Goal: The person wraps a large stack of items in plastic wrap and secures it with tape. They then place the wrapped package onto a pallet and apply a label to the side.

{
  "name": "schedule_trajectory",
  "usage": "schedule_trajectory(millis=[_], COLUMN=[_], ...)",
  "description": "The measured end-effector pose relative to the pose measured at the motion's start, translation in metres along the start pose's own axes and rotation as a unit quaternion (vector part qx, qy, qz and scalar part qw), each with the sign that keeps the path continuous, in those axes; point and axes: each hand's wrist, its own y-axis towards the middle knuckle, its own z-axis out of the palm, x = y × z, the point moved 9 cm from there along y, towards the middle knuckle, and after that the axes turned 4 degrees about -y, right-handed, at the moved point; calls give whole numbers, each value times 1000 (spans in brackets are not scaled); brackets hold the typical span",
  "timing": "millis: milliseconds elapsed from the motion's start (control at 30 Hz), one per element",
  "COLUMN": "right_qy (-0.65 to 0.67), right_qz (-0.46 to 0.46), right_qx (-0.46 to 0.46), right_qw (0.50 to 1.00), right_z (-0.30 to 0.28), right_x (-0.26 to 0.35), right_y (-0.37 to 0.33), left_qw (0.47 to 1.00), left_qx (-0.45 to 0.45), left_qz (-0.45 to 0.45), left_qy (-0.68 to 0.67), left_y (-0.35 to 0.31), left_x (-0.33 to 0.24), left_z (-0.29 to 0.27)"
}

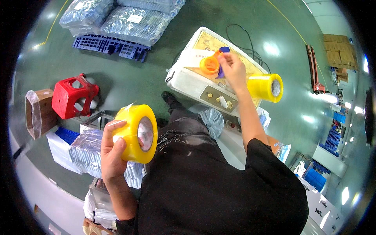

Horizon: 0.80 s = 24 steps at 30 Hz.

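My left hand (113, 150) is wrapped round a large roll of yellow packing tape (131, 133), its pale core facing right and a loose tape end sticking up at its top. My right hand (234, 70) reaches out over a white machine with a tan top (188, 78). Its fingers are closed at an orange tape dispenser (209, 65) with dark blue parts, which lies on that top. The fingertips partly cover the dispenser. A second roll of yellow tape (261, 87) stands at the machine's right edge, beside my right forearm.
A red plastic stool (70, 98) and an open cardboard box (39, 111) stand to the left. Plastic-wrapped bundles (137, 23) rest on a blue pallet (105, 46) at the far left. A black cable (250, 43) trails on the floor behind the machine. Wrapped stacks (88, 152) lie beside my left arm.
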Motion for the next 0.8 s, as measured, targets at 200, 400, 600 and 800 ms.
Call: schedule_trajectory(millis=[200,400,600,800], right_qy=[-146,53,39,320], right_qz=[83,230,107,34], right_qx=[26,115,17,39], right_qw=[985,965,993,946], right_z=[25,45,-25,-9], right_x=[-108,-121,-94,110], right_y=[35,21,35,-13], left_qw=[991,997,987,965], left_qx=[-94,-32,-22,-18], left_qz=[93,67,161,196], left_qy=[17,32,7,-175], left_y=[-5,-13,-25,-19], left_x=[-12,-26,-53,-64], left_z=[-10,5,11,13])
